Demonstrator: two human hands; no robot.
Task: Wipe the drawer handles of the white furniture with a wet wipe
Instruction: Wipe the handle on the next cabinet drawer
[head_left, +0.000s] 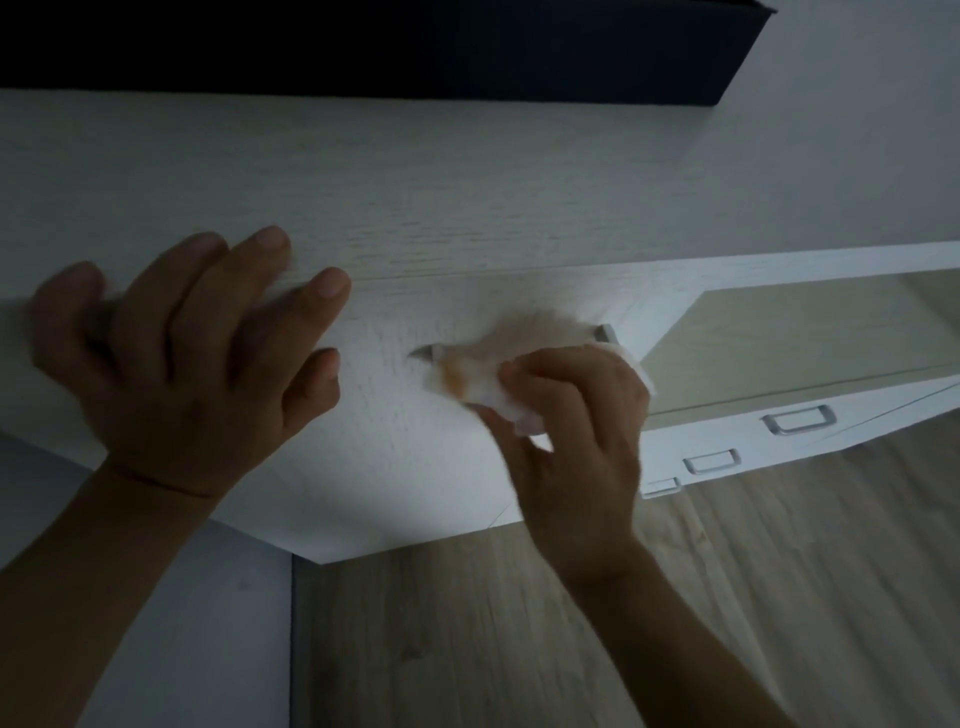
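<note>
Our right grip (576, 441) pinches a wet wipe (498, 400) against a drawer handle (605, 332) of the white furniture (415, 208); our left grip (192, 358) rests beside it, fingers straight, holding nothing.

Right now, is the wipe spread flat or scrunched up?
Scrunched up. The wipe is bunched in the right hand, whose fingers curl round it against the handle. Blur hides its exact folds.

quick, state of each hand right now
Left hand: open, fingers spread on the white furniture.
Right hand: closed on the wet wipe, pressing it on a drawer handle.
</note>
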